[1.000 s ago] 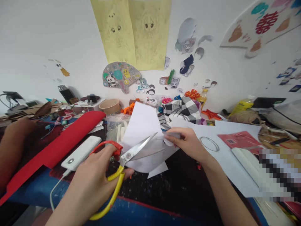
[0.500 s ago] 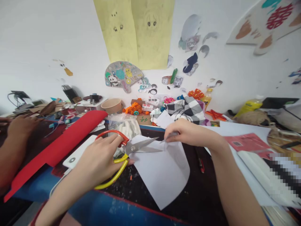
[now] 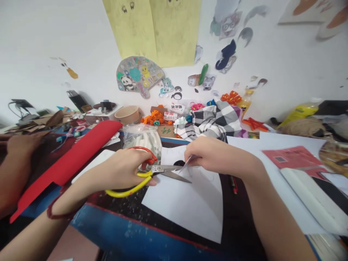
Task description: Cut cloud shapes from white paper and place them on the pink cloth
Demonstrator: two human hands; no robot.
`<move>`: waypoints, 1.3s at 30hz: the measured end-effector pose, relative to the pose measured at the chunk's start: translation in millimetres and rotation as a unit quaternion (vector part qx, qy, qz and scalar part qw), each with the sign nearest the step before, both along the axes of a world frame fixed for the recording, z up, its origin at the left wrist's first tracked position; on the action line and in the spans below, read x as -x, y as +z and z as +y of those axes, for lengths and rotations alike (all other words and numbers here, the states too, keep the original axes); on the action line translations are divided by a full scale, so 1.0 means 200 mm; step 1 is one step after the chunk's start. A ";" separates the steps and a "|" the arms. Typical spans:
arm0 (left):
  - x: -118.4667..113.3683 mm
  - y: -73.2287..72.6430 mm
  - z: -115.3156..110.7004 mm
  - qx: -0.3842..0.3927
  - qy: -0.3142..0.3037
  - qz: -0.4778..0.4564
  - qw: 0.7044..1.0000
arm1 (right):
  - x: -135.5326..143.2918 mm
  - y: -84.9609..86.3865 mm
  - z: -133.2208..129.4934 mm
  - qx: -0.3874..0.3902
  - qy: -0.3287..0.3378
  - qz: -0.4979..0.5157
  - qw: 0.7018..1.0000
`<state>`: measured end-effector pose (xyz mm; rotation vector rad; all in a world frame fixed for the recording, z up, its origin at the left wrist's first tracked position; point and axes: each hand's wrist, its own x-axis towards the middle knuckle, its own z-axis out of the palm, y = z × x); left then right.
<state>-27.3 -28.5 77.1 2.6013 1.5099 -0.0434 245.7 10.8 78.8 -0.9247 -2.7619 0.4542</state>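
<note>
My left hand is wrapped round the red and yellow handles of a pair of scissors. The scissor blades are spread apart and point right, at a white sheet of paper. My right hand pinches the upper part of that sheet, where a flap stands up between the fingers. A small black shape shows beside the blades, near my right fingertips. The sheet's lower part hangs toward the table's front edge.
Red rolled material lies left, beside another person's arm. Behind are a plastic bag, a tan bowl and checkered cloth. White sheets, a red packet and a white case are at right.
The paper has turned, its lower corner now further right. The scissors have tilted, blades pointing slightly down. The black shape has come into view, and the camera view has shifted down.
</note>
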 end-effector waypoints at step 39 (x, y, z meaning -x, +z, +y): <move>-0.04 -0.11 0.04 0.095 -0.014 0.000 0.995 | 0.01 -0.01 0.03 0.041 0.022 -0.043 0.998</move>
